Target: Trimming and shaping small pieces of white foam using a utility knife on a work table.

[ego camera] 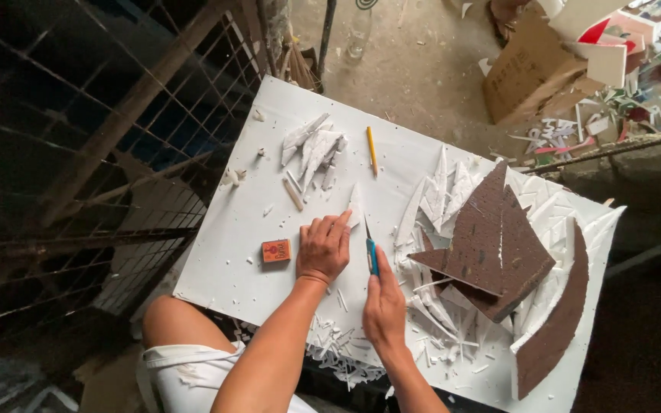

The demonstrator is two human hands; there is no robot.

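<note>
Your matchbox [275, 250] is lying on the bench [231, 229], left of the knife [372, 256]; pencil [372, 151] behind, offcuts [499, 245] to its right.

It was a rough, makeshift craft workshop. A white foam-board counter [231, 245] was strewn with white foam offcuts and slivers [311, 149] and carried brown-faced, curved and triangular foam panels [491, 237]. The bare, dusty concrete floor [415, 61] held a torn brown cardboard box [525, 69] and a heap of coloured paper and foam scraps [636, 61]. A rusty wire-mesh fence on a wooden frame [93, 138] closed off one side.
</note>
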